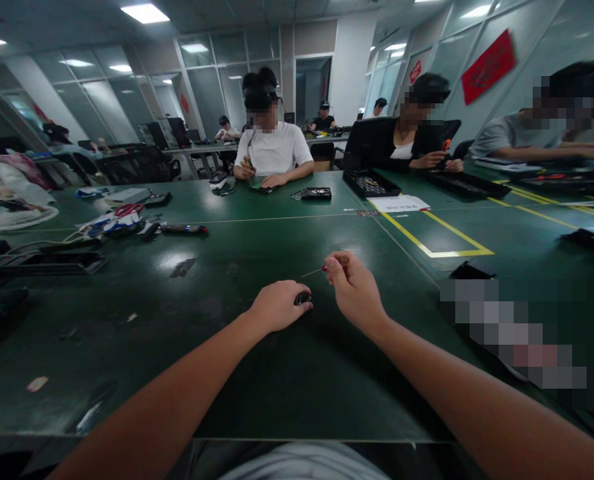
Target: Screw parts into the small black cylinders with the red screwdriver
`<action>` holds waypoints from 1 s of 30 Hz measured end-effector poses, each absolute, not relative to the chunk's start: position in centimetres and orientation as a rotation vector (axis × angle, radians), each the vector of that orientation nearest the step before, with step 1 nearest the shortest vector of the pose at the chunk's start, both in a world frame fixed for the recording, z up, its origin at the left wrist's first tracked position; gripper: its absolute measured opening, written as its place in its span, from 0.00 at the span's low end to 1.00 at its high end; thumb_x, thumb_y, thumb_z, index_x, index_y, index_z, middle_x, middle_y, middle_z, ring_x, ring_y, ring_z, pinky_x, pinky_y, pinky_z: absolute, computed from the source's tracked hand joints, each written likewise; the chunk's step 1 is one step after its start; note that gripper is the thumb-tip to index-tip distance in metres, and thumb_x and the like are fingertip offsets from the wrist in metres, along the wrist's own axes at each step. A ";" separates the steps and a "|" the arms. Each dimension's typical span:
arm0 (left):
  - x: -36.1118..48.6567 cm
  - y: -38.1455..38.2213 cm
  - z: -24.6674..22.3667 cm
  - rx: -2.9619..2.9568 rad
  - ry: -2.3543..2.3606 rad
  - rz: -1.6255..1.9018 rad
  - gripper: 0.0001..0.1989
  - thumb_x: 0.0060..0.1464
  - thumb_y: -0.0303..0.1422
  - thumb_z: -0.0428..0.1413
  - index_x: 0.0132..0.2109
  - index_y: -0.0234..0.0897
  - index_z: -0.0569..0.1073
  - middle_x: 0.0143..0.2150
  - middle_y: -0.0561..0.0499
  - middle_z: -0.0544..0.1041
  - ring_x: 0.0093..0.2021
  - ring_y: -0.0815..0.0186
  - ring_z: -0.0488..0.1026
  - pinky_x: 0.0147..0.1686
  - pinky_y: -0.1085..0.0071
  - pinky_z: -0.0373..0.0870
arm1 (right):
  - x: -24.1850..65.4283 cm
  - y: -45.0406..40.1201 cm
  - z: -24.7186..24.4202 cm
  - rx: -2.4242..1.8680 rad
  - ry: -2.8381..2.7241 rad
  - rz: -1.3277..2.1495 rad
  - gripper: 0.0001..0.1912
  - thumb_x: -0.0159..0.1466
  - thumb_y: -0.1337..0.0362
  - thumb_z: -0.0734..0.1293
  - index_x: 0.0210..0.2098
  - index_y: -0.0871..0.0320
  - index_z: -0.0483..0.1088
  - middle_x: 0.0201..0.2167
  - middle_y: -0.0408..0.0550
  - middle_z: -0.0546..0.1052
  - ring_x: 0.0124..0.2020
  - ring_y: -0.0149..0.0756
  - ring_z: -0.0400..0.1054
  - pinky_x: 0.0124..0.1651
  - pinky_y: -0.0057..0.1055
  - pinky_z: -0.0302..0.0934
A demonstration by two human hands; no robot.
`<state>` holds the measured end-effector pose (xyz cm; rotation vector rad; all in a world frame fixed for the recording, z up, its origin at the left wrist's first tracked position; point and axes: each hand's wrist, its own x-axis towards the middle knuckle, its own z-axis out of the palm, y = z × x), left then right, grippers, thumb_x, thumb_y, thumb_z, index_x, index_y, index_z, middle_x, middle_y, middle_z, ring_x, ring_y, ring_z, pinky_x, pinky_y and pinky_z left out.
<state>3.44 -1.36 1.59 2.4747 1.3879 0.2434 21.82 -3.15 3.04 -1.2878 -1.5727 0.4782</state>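
Head | left fingers [297,288] grip black part [303,299] | right fingers [333,271] grip screwdriver [325,268] | sheet [399,203] print illegible

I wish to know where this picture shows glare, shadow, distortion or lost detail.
Head view: glare patches on the table, soft shadow by the right arm; head view, right edge: the glass wall leans; head view, centre: the black part in the left hand is too small and dark to read.

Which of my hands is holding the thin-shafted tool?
Your right hand grips the tool; your left hand holds a small dark object instead.
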 end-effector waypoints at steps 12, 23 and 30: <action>1.9 -2.4 3.0 2.382 1.408 0.237 0.14 0.58 0.44 0.59 0.46 0.42 0.76 0.42 0.50 0.79 0.40 0.58 0.75 0.35 0.66 0.65 | 21.8 -3.1 3.2 -1.288 -1.584 0.479 0.14 0.71 0.53 0.59 0.39 0.55 0.69 0.25 0.43 0.72 0.27 0.35 0.68 0.33 0.33 0.57; -2.4 -0.5 4.4 1.620 1.320 0.898 0.16 0.61 0.42 0.52 0.42 0.36 0.79 0.32 0.50 0.75 0.25 0.69 0.66 0.28 0.71 0.61 | 21.9 -3.0 3.1 -1.292 -1.571 0.537 0.15 0.71 0.51 0.59 0.39 0.55 0.70 0.26 0.44 0.75 0.28 0.36 0.69 0.33 0.33 0.58; -8.9 0.8 5.3 0.942 1.367 1.428 0.12 0.63 0.39 0.53 0.39 0.33 0.72 0.31 0.51 0.71 0.25 0.70 0.66 0.25 0.73 0.61 | 21.9 -3.0 3.1 -1.286 -1.581 0.552 0.15 0.72 0.52 0.59 0.40 0.55 0.70 0.27 0.44 0.75 0.27 0.36 0.68 0.32 0.33 0.58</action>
